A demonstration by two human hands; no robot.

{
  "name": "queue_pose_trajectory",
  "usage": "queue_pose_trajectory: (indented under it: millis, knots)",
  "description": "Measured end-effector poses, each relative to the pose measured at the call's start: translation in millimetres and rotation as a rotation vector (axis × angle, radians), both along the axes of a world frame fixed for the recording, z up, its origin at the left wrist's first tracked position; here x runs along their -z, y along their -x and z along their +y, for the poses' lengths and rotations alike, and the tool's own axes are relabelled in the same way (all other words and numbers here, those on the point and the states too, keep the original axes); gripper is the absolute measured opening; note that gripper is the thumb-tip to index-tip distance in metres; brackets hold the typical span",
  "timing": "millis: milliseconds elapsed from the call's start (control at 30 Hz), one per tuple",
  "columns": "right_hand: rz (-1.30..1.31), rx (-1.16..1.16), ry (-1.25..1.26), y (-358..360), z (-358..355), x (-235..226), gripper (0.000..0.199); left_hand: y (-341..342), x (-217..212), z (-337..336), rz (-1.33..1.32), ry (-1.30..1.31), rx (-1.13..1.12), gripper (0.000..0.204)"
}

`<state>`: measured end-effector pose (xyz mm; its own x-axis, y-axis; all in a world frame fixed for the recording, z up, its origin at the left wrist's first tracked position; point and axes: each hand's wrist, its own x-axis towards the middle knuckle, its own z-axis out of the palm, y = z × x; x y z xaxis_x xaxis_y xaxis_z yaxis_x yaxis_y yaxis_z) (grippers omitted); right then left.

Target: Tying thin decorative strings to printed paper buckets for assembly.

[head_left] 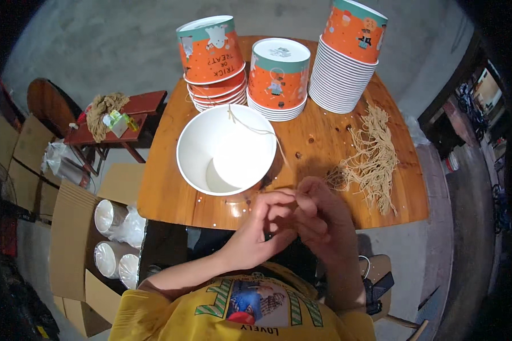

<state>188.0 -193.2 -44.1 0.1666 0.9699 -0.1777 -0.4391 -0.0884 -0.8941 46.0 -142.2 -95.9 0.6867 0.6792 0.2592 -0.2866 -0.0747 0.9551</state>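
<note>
A white paper bucket (207, 150) lies tipped on the wooden table with its open mouth facing me. A thin tan cord (261, 132) is fixed at its upper inner side, crosses the right rim and runs down toward my fingers. My left hand (267, 224) and my right hand (321, 213) meet just in front of the table edge, fingertips pinched together at the cord's end. The exact grip is partly hidden by the fingers. To the right of my hands lies a loose bundle of tan cords (378, 162), several strands straying toward my right hand.
Upturned orange-and-green buckets stand in a left stack (213, 54), a middle stack (279, 77) and a tall right stack (344, 68) on the wooden table (179, 204). A cardboard box (71, 244) with more white buckets sits at the lower left. Beyond is a red bench (145, 102).
</note>
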Motion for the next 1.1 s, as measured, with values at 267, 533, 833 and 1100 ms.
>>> queue_pose_trajectory:
  millis: [267,533,833,1100]
  knots:
    - [0.403,0.083,-0.003,-0.7,1.9,4.5,0.023,18.0,3.3,1.8,0.290,-0.154,0.066,0.015]
    - [-1.034,0.255,-0.017,-11.6,6.3,36.9,0.020,39.8,-0.3,12.5,0.468,-0.773,-0.200,0.011]
    - [-0.809,-0.164,-0.431,19.9,7.0,33.5,0.037,56.0,-17.6,18.0,0.599,-1.101,-0.213,0.030]
    - [-0.693,-0.298,-0.248,30.3,5.7,27.1,0.037,79.7,-24.9,16.8,0.611,-1.091,-0.253,0.029]
